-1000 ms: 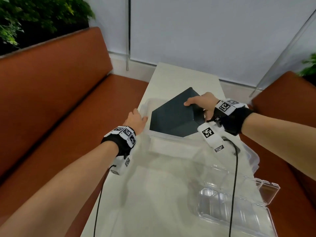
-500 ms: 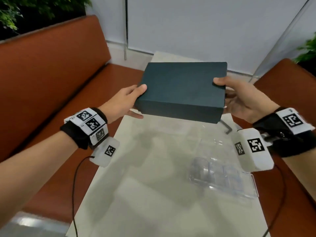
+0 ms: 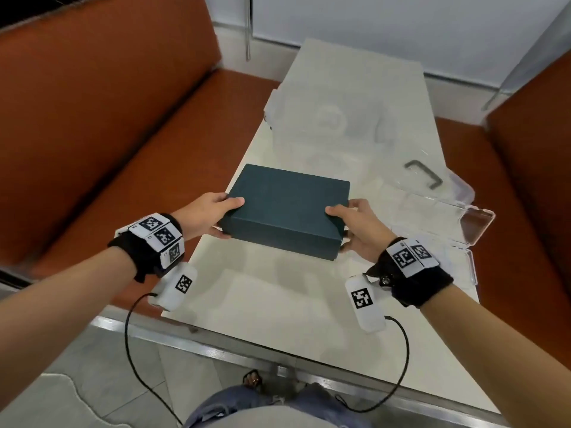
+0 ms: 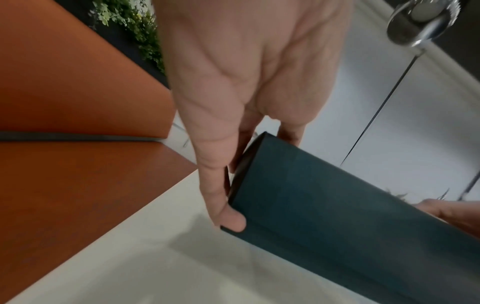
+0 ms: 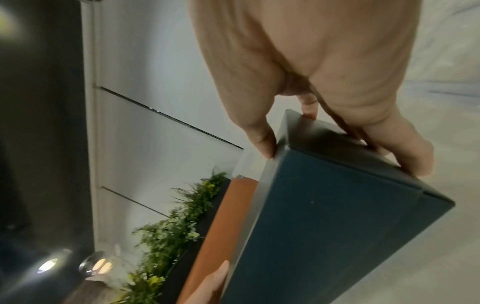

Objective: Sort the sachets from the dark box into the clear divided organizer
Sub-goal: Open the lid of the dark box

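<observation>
On the far left, item one: an orange upholstered bench [image 3: 102, 118] running along the pale table [image 3: 278, 304]. Item two: left hand [image 3: 205, 216], thumb on the lid and fingers curled under the near-left corner of the dark box [image 3: 287, 208], gripping it. Item three: the dark box itself, teal-black, lid on, closed, held level between both hands just above or on the tabletop; contact with the table cannot be told. No sachets visible; presumably inside. Item four: right hand [image 3: 360, 228], thumb over the near-right top edge, fingers wrapped beneath, likewise gripping the box. Item five, beyond the box: a large clear bin [image 3: 324, 125], apparently empty. Item six, to the right: the clear divided organizer [image 3: 445, 230], lid swung open, with a dark handle [image 3: 425, 174] seen through clear plastic just behind it.

Step in hand, by judgement: positioning the box in front of the person, before any sorting. Next move calls for setting it flat, freeing one hand to lift the lid while the other steadies the base, then laying the lid aside, clear of the organizer.
</observation>
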Demonstrator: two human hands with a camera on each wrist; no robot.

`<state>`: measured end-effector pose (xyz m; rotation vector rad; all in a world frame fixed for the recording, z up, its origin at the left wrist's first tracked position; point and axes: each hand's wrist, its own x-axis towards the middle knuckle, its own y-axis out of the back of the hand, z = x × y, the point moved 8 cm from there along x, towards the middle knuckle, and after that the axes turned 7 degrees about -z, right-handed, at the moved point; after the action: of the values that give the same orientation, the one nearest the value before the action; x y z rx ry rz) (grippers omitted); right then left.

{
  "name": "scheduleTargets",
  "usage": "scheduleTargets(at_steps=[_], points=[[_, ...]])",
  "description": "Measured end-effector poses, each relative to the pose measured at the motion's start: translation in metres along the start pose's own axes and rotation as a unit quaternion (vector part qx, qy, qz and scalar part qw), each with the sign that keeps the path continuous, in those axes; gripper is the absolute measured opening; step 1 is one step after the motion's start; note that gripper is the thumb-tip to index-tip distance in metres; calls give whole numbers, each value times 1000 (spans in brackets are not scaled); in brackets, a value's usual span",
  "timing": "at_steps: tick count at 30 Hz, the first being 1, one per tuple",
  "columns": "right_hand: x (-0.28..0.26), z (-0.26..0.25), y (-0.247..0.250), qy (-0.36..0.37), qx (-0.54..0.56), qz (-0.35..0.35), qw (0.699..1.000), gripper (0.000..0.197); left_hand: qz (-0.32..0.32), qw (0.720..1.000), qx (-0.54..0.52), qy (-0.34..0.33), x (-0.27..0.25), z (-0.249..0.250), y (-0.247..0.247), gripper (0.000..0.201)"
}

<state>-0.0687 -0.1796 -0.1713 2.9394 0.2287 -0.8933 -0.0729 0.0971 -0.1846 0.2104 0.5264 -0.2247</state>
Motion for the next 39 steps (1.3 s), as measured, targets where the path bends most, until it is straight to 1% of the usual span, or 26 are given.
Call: scheduleTargets(at_steps=[5,7,9,12,14,17,20,24,26,28,31,33,35,36,37,39], points=[[11,25,-6,-45,0,7,999,53,32,999,25,18,10,-20,-5,30],[10,30,-4,-49,-2,9,999,50,43,999,19,25,10,-25,-7,30],[9,35,0,-56,-17,8,998,47,44,999,13,30,10,-29,-8,35],[-1,49,-3,-107,-90,-25,990,43,25,998,30,48,7,-35,-11,43],[-5,59,-6,-125,-108,-44,985,42,25,997,47,48,7,-36,-9,41],[-7,65,-4,-120,-87,-45,988,40,21,996,67,46,4,-33,-6,39],[-11,65,2,-126,-48,-53,989,39,8,995,83,49,-2,-28,-6,42],[-20,59,10,-124,-43,-64,989,36,1,996,76,46,-11,-16,-8,44],[-25,52,12,-109,-31,-64,992,38,0,996,73,43,-17,-6,-8,45],[-27,36,16,-75,-8,-54,996,43,-7,997,69,36,-22,10,-7,42],[-32,-3,27,14,-15,-26,999,55,-20,997,78,13,-25,44,-4,35],[-35,-34,29,83,-53,-22,995,51,-21,996,89,-15,-20,67,1,32],[-33,-58,30,132,-80,-15,988,46,-7,995,96,-40,-10,86,7,37],[-30,-68,31,146,-89,-6,985,47,6,993,105,-49,-3,93,10,39],[-25,-76,33,154,-97,6,983,49,20,991,116,-55,4,100,13,43],[-14,-91,36,161,-112,33,980,53,56,987,137,-57,17,110,19,58]])
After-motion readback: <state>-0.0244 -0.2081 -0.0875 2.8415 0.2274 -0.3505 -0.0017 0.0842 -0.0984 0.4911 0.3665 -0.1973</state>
